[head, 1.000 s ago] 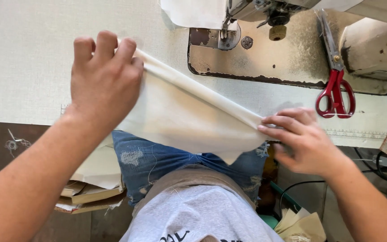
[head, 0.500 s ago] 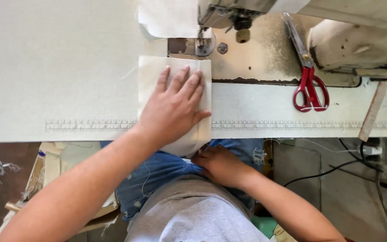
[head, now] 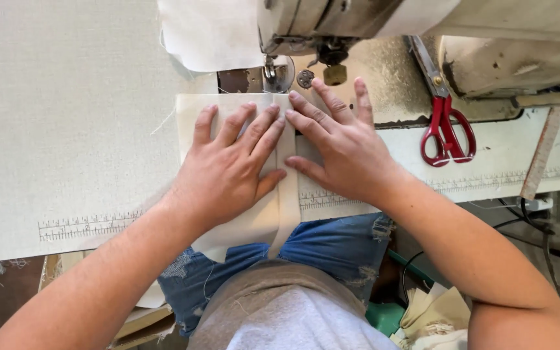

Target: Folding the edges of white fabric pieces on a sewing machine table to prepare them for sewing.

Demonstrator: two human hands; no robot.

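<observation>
A folded piece of cream fabric (head: 189, 113) lies flat on the sewing table, its near end hanging over the front edge. My left hand (head: 228, 168) presses on it with fingers spread. My right hand (head: 338, 142) lies flat beside it, fingertips on the fabric's folded right edge and on the machine bed. The far edge of the fabric sits just in front of the presser foot (head: 272, 71) of the sewing machine (head: 358, 19). Neither hand grips anything.
Red-handled scissors (head: 445, 126) lie on the machine bed to the right. Another cream cloth (head: 209, 32) lies behind the machine head. A printed ruler strip (head: 85, 227) runs along the table's front edge. Cream fabric scraps (head: 432, 311) sit below the table at right.
My right hand came up from my lap onto the table beside the left hand. The fabric, held up between both hands a second ago, now lies flat before the presser foot.
</observation>
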